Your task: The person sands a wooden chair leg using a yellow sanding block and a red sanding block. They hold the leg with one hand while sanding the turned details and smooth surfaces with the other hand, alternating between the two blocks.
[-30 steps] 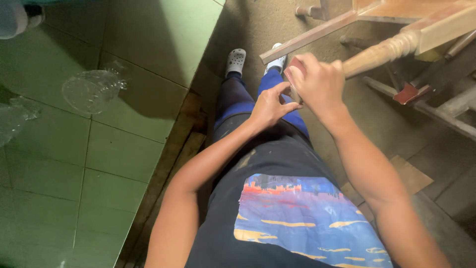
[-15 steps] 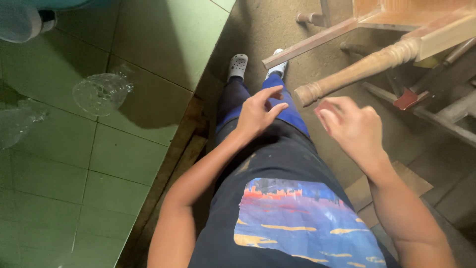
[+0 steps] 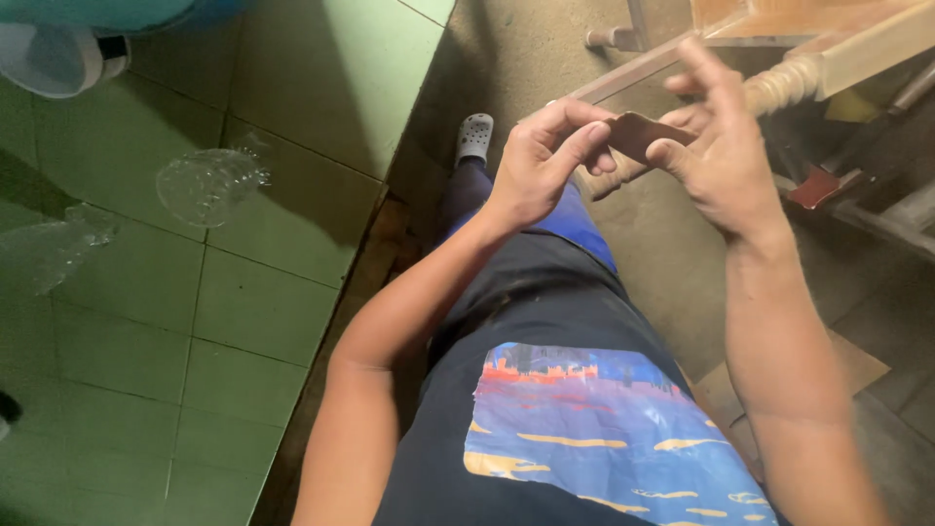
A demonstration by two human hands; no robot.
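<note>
Brown and thin, a small sheet (image 3: 638, 133), likely sandpaper, is sitting between both hands in front of the person's chest. Fingertips of the left hand (image 3: 542, 166) are pinching its near end, thumb pressed against the forefinger, the other fingers curled under. The right hand (image 3: 721, 156) is holding the far end against its thumb and lower fingers, while the forefinger and middle finger are sticking up, spread and free. So the sheet is being held off any surface, just above a turned wooden leg (image 3: 779, 88).

That leg belongs to a pale wooden chair (image 3: 828, 39) lying tilted at the upper right, its rungs pointing toward the person. Neither hand is touching the wood; the sheet is being folded or readied, as far as I can judge. The leg is looking bare and pale, but how much of it is already smoothed cannot be told from here.

Below the hands, blue trouser legs (image 3: 575, 219) and a grey clog (image 3: 474, 136) are showing on a dusty concrete floor (image 3: 672, 244). A red-handled tool (image 3: 813, 187) is lying under the chair.

To the left, a green tiled top (image 3: 292, 97) is carrying a clear plastic bottle (image 3: 209, 183) lying on its side near the middle, apparently empty. Another crumpled clear bottle (image 3: 49, 248) is lying by the left edge. At the top-left corner a white cup-like vessel (image 3: 58, 58) is showing; its contents cannot be seen.
</note>
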